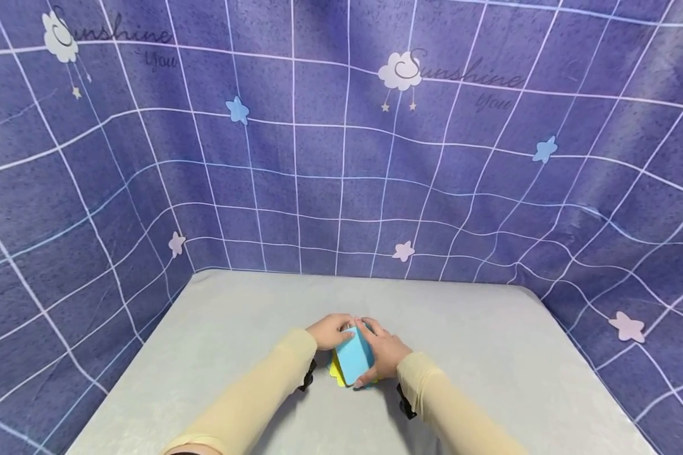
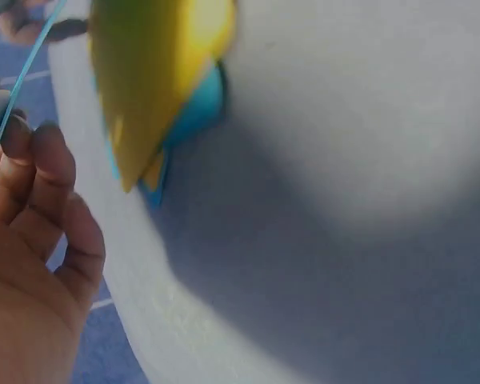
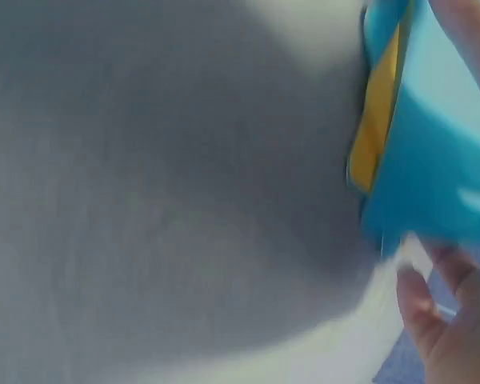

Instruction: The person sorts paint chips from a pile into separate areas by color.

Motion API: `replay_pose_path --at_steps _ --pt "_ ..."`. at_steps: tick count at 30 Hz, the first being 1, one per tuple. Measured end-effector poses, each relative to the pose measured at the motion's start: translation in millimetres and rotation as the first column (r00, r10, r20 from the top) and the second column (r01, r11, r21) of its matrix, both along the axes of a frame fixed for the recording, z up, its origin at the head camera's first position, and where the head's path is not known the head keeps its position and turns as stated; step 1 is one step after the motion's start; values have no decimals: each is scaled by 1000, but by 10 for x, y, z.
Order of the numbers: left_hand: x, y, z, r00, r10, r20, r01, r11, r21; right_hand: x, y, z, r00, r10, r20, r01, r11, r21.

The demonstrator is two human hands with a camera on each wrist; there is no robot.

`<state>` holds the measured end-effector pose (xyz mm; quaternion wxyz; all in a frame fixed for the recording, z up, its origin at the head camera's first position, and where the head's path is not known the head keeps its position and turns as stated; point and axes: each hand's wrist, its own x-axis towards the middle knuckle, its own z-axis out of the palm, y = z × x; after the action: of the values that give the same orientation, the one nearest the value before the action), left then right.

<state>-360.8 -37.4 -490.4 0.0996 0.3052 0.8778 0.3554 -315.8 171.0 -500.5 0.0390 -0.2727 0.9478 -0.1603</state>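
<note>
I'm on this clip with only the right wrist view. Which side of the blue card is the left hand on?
Observer: In the head view, the left hand is on the left side of the blue card, its thumb over the top face.

Operator: I only get a narrow strip of yellow. Does another view show more?

Observer: Yes, the left wrist view shows a broad face of a yellow card.

Operator: And what hangs behind the table?

Observer: A purple curtain printed with clouds and stars, seen in the head view.
</note>
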Motion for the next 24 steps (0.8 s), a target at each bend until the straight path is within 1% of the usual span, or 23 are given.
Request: replay_pose_path --at_steps 3,5,7,9,12,13,15,16,17,18,19,20,21,22,23,24 --pt "-9 -42 46 998 47 41 -49 998 46 -12 69 46 999 43 -7 -43 999 -1" --pt "-22 -70 42 994 85 65 -89 994 63 -15 103 78 997 66 -33 -67 998 -8" --pt "-36 -96 27 991 99 94 -108 990 93 -14 123 103 995 80 -54 -81 996 -19" --pt "-54 -115 -5 987 87 132 -104 987 125 -10 132 109 994 94 -63 -95 995 -19" --pt "-62 -126 -43 983 49 179 -78 984 160 2 126 93 992 108 -61 -108 994 2" --pt "-52 -126 -40 981 36 190 -68 984 165 8 124 86 993 108 -56 -107 994 10" --pt "-9 -119 -16 983 27 182 -57 986 158 34 124 85 993 109 -48 -109 994 9" --pt "18 -113 6 987 30 155 -51 990 132 51 125 101 993 107 -38 -107 994 2" --pt "43 -109 31 993 27 111 -37 996 82 65 135 120 994 106 -33 -106 994 -1" --pt "68 -102 69 997 31 64 -32 999 14 75 148 147 994 103 -22 -103 995 -6" --pt "94 -92 119 1000 30 10 -29 998 -64 80 167 181 995 97 -10 -97 995 -15" --pt "115 -82 170 998 18 -57 -26 989 -146 84 188 221 996 92 -3 -92 995 -26" --pt "122 -71 210 993 -4 -121 -24 973 -230 80 214 260 997 83 0 -83 996 -27" --pt "122 -60 246 983 -35 -181 -22 952 -304 75 236 307 997 71 7 -71 997 -36" --pt "120 -46 280 972 -66 -226 -21 932 -361 62 261 342 998 60 4 -59 997 -43" --pt "120 -31 312 963 -86 -255 -24 916 -400 54 281 378 999 50 6 -49 997 -53"
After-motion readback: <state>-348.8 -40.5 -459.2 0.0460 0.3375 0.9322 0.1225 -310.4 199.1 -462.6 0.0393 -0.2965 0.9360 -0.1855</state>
